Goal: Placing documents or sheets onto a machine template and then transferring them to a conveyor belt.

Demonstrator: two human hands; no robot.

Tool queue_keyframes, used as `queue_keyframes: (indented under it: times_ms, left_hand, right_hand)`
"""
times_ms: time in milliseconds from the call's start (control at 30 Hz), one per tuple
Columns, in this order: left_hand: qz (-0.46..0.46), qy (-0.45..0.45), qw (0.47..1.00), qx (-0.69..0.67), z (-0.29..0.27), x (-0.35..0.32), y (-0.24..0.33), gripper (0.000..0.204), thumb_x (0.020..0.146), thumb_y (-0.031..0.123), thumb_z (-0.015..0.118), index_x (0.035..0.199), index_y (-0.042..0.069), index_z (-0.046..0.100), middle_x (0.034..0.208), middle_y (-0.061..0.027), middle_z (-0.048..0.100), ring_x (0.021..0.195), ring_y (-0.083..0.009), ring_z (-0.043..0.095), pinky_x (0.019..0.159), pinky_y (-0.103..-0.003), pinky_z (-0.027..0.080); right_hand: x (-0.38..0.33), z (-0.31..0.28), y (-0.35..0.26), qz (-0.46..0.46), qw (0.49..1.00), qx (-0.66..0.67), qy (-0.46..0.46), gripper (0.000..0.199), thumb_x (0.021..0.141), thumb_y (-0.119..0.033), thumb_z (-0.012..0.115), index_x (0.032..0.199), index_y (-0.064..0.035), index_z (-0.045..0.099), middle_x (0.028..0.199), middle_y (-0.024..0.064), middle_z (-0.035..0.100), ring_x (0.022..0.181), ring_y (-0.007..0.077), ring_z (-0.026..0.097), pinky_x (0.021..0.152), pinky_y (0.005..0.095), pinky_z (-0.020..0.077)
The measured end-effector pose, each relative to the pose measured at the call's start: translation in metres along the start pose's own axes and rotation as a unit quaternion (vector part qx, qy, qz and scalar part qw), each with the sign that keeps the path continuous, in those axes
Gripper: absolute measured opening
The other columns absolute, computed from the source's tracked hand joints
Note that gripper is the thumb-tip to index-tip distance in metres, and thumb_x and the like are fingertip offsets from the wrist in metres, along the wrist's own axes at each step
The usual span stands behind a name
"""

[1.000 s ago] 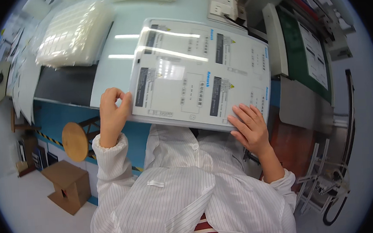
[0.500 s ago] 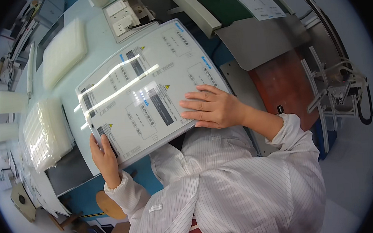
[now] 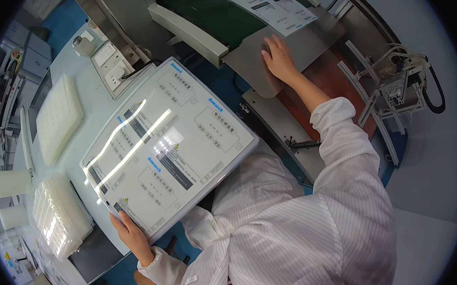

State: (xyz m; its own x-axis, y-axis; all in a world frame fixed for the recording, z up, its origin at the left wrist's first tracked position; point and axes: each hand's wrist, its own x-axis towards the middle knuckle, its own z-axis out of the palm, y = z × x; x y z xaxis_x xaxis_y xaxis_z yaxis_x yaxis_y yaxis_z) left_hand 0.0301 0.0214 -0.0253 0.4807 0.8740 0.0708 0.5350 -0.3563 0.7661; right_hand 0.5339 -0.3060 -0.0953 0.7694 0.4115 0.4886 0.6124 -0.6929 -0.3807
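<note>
A thick stack of printed sheets, white with black diagrams and a glossy top, lies tilted over the table edge and my lap. My left hand grips its lower left edge, thumb on top, the other fingers partly hidden. My right hand is off the stack, over the grey metal plate at the end of a green conveyor belt. Its fingers are stretched out with nothing in them; whether they touch the plate I cannot tell. Just beyond them, a printed sheet lies across the belt and the plate.
On the glass-topped table at left lie a pale stack of plastic sheets and a plastic-wrapped stack. White rolls stand beyond. A socket panel sits by the conveyor frame. A metal bracket with hoses stands at right.
My right hand has left the stack and reached forward to the grey plate. My left hand still holds the stack. The view has shifted, and the sheet on the belt appears further left.
</note>
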Motion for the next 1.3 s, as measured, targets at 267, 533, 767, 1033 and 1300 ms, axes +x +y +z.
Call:
queue_keyframes:
  times_ms: [267, 533, 767, 1033, 1300]
  left_hand:
    - [-0.007, 0.022, 0.999, 0.029, 0.004, -0.001, -0.002, 0.043, 0.104, 0.028, 0.043, 0.131, -0.005, 0.048, 0.116, -0.0201, 0.061, 0.102, -0.0253, 0.058, 0.091, -0.033, 0.044]
    - [0.007, 0.055, 0.995, 0.084, 0.007, -0.002, -0.002, 0.051, 0.104, 0.032, 0.042, 0.133, -0.010, 0.044, 0.116, -0.0260, 0.061, 0.102, -0.0308, 0.061, 0.089, -0.035, 0.047]
    - [-0.015, 0.053, 0.997, 0.059, 0.002, -0.001, -0.002, 0.045, 0.104, 0.030, 0.044, 0.129, -0.007, 0.048, 0.115, -0.0215, 0.061, 0.102, -0.0281, 0.059, 0.090, -0.034, 0.044]
    - [-0.008, 0.037, 0.998, 0.057, 0.008, 0.007, -0.003, 0.045, 0.103, 0.027, 0.044, 0.131, -0.009, 0.046, 0.116, -0.0255, 0.061, 0.102, -0.0317, 0.061, 0.088, -0.036, 0.047]
    - [-0.030, 0.059, 0.997, 0.041, 0.009, 0.004, -0.002, 0.045, 0.102, 0.025, 0.046, 0.128, -0.012, 0.047, 0.114, -0.0287, 0.061, 0.102, -0.0353, 0.061, 0.089, -0.037, 0.046]
  right_hand:
    - [0.036, 0.010, 0.054, 0.138, 0.975, -0.175, -0.010, 0.052, 0.097, -0.033, 0.046, 0.140, -0.0039, 0.042, 0.148, 0.0226, 0.037, 0.141, 0.0360, 0.027, 0.115, 0.0549, 0.0171]
    - [0.071, 0.017, 0.082, 0.152, 0.970, -0.191, -0.010, 0.056, 0.096, -0.036, 0.045, 0.141, -0.0038, 0.040, 0.150, 0.0192, 0.036, 0.142, 0.0329, 0.028, 0.116, 0.0548, 0.0167]
    - [0.082, 0.023, 0.086, 0.182, 0.963, -0.187, -0.068, 0.062, 0.097, -0.044, 0.041, 0.146, -0.0047, 0.036, 0.156, 0.0156, 0.027, 0.145, 0.0309, 0.022, 0.117, 0.0526, 0.0144]
    - [0.100, 0.005, 0.101, 0.155, 0.956, -0.204, -0.144, 0.060, 0.094, -0.047, 0.047, 0.135, -0.0026, 0.048, 0.143, 0.0176, 0.045, 0.131, 0.0345, 0.043, 0.107, 0.0452, 0.0356]
    - [0.156, -0.034, 0.055, 0.123, 0.907, -0.275, -0.293, 0.042, 0.077, -0.033, 0.069, 0.105, -0.0009, 0.067, 0.110, 0.0181, 0.068, 0.104, 0.0345, 0.064, 0.087, 0.0418, 0.0514]
